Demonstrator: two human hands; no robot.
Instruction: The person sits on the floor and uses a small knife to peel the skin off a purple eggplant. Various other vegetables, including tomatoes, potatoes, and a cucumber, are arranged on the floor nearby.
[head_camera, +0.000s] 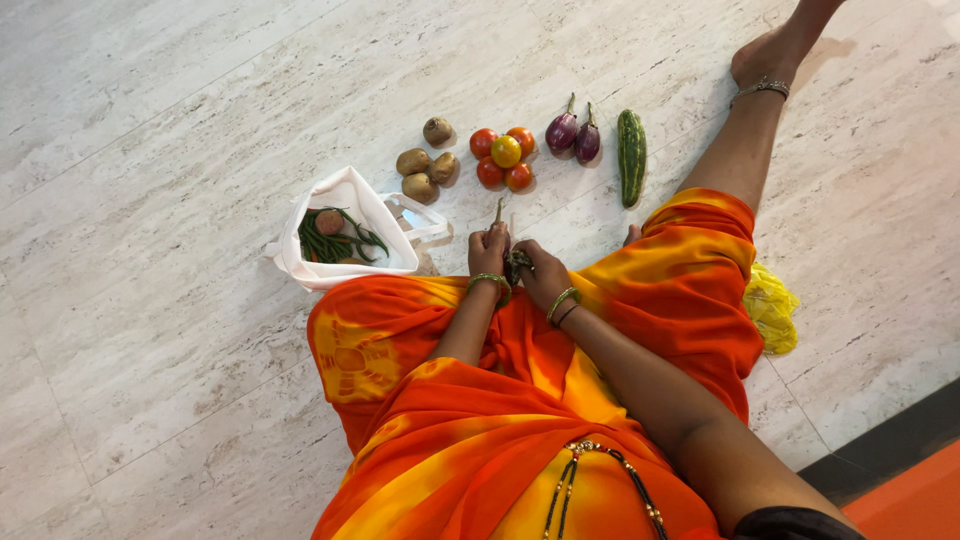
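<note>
Fingers of your left hand (488, 246) are curled shut around a small dark vegetable with a pale stem (498, 212) poking up above the fist; it looks like a small eggplant, though most of it is hidden. Your right hand (541, 273) sits just beside it, fingers bent in toward the same dark piece (516, 264) between the two hands; whether it truly grips it or only steadies it you cannot tell from this angle. Both hands meet at the middle of the frame, just above your orange and yellow lap (520, 400), so the item is held low and close to the floor.

Ahead of your fingers, toward the top of the frame, the produce lies grouped by kind: four brown potatoes (425, 165) to the left, a cluster of tomatoes (503, 158) with one yellow one in the centre, two purple eggplants (573, 133) touching side by side, and a green cucumber (631, 155) lying upright in the picture at the right. Groups stand apart from each other.

At the left, a white cloth bag (345, 225) lies open, with green beans (335, 245) and one brown round item inside. A yellow bag (771, 308) lies by your right knee.

Pale marble floor (170, 120) stretches bare to the upper left. Your outstretched leg (750, 130) bounds the right side.
</note>
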